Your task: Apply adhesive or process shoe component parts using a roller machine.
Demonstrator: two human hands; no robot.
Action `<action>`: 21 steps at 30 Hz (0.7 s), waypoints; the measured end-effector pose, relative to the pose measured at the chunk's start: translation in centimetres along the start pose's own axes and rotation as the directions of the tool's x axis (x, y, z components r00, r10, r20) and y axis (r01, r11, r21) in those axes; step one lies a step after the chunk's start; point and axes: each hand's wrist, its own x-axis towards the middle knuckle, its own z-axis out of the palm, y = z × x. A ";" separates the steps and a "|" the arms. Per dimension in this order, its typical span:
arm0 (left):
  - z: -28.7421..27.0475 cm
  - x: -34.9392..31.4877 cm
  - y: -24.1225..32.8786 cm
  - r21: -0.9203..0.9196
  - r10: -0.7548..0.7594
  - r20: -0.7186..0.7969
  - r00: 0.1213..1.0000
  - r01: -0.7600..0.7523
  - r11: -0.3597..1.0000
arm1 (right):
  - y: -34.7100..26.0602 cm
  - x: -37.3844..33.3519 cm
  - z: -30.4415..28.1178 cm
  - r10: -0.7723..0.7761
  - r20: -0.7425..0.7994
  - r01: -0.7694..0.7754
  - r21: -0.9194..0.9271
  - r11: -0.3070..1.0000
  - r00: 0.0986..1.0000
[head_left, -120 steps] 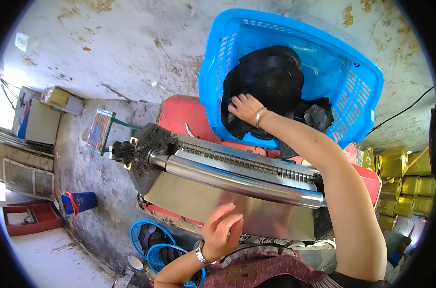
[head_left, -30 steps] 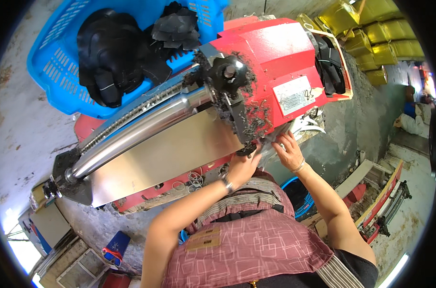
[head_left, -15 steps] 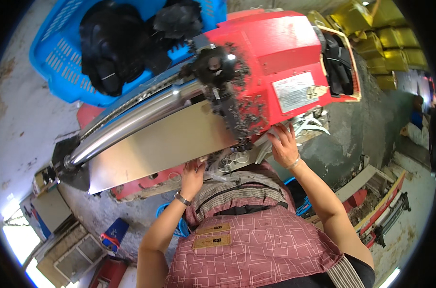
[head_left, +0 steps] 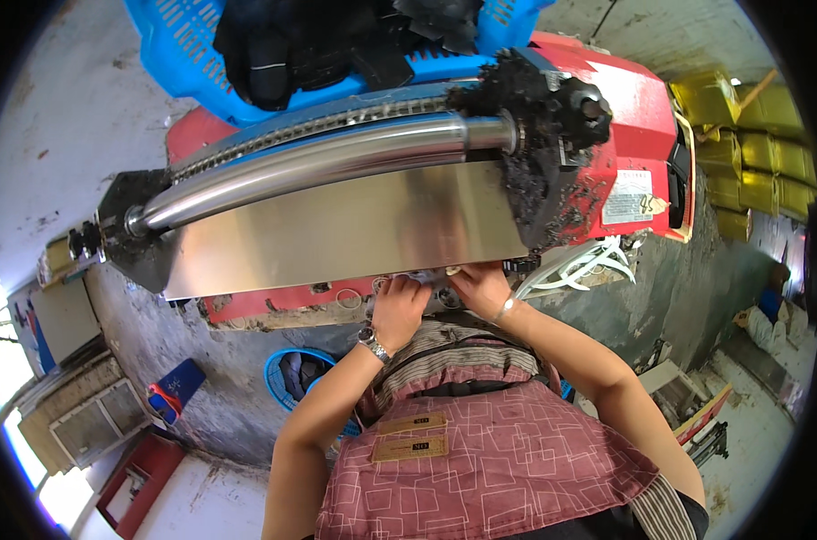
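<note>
My left hand (head_left: 400, 313), with a watch on the wrist, has its fingers curled at the front ledge of a red machine, just below the shiny metal plate (head_left: 336, 225). Close by on the right, my right hand (head_left: 481, 290) is closed in a pinch under the plate's edge. Something small and pale shows at its fingertips, too small to name. What the left fingers hold, if anything, is hidden. Above the plate runs a steel roller (head_left: 309, 171). White curved strips (head_left: 588, 265) lie to the right of my right hand, and several rings (head_left: 348, 297) lie on the ledge.
A blue basket (head_left: 179, 54) with black pieces stands behind the roller. The red machine housing (head_left: 638, 117) and a dirt-caked black bracket (head_left: 552, 135) rise at right. A smaller blue basket (head_left: 278, 382) is below left. Yellow wrapped packages (head_left: 777, 153) are stacked far right.
My right hand has left the white strips and moved left, close to my left hand. My left hand has shifted right and slightly up. The view has turned and shifted.
</note>
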 end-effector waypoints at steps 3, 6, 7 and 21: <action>-0.3 -1.3 -0.7 -0.009 0.145 0.003 0.989 -0.145 0.989 | -2.2 0.5 -3.4 -0.080 0.151 0.055 0.159 0.986 0.985; 0.0 -2.1 -0.6 -0.148 0.162 -0.050 0.985 -0.168 0.975 | -3.6 1.8 -3.9 -0.064 0.046 0.064 0.006 0.998 0.997; 0.1 -2.0 -0.4 -0.271 -0.008 -0.030 1.000 -0.001 0.962 | -4.0 2.2 -3.4 -0.054 0.041 0.060 -0.163 0.985 0.998; -1.4 -0.6 -1.0 -0.297 0.122 0.057 0.991 -0.100 0.950 | -2.0 -0.3 -2.5 -0.107 0.151 0.124 -0.110 0.986 0.983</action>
